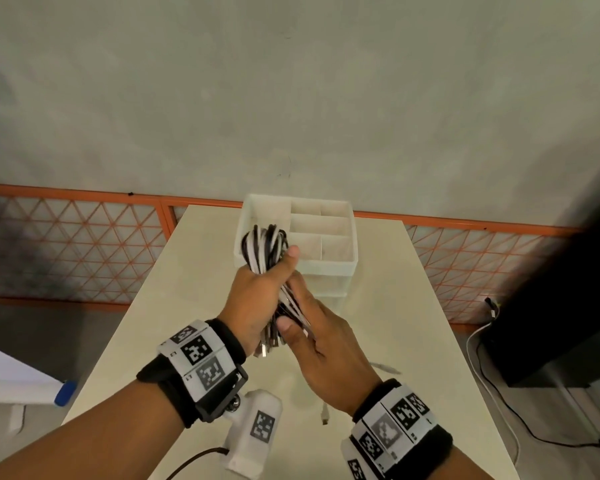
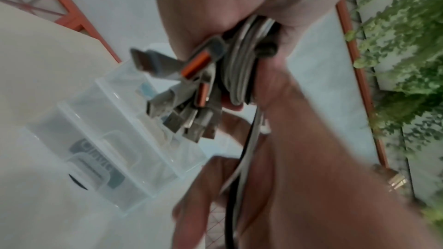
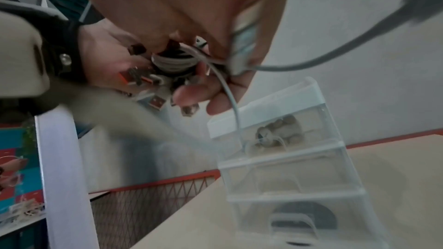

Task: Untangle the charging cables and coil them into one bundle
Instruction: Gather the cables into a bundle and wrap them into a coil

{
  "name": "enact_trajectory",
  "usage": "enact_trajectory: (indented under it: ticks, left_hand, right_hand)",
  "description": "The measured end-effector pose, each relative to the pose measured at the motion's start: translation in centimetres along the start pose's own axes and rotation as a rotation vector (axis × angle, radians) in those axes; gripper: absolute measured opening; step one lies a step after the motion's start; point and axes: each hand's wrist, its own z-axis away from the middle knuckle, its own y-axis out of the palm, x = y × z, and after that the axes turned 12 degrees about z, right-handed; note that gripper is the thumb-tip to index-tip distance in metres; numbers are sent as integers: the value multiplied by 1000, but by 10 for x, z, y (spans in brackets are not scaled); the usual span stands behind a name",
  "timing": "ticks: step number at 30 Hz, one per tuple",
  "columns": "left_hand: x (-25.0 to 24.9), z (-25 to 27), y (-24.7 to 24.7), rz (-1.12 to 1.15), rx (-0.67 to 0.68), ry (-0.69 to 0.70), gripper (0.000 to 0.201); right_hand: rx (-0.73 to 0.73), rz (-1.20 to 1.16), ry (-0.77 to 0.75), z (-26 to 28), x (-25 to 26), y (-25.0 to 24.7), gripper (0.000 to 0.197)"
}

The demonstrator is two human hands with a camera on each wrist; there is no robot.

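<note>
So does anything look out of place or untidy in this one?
Mostly tidy: the left hand grips the cable bundle. One white cable hangs loose below the right hand, outside the coil, and plugs splay out unevenly.

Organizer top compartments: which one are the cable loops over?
The long left compartment; the looped cable bundle in the left hand overlaps it, the smaller right ones show clear.

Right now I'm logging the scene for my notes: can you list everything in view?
cables: one bundle, black and white, held above the table
plugs: several, grey, some orange inside, bundle's lower end
organiser: one, clear plastic, table's far end
table: one, cream
fence: one, orange, behind table
cords: black and white, floor at right
left hand: grips the bundle
right hand: holds the lower end
</note>
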Motion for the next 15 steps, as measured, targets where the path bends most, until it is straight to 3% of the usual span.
enact_trajectory:
  ticks: [3,5,8,12,15]
  left_hand:
    - [-12,-5,-6,78,-15,18,32]
    - [-19,-9,-11,91,-14,43,33]
    - [-22,-14,-19,98,-27,69,31]
    - [-25,-14,-25,85,53,46,21]
    - [-24,-7,-27,-99,250,27,26]
  right_hand:
    - [-34,-130,133,7,-12,-4,65]
    - [-69,-242,245,10,-17,-12,50]
    - [-58,-396,275,10,-15,-22,25]
    - [121,-422,339,9,-24,-22,24]
    - [324,-340,407,8,-32,-22,23]
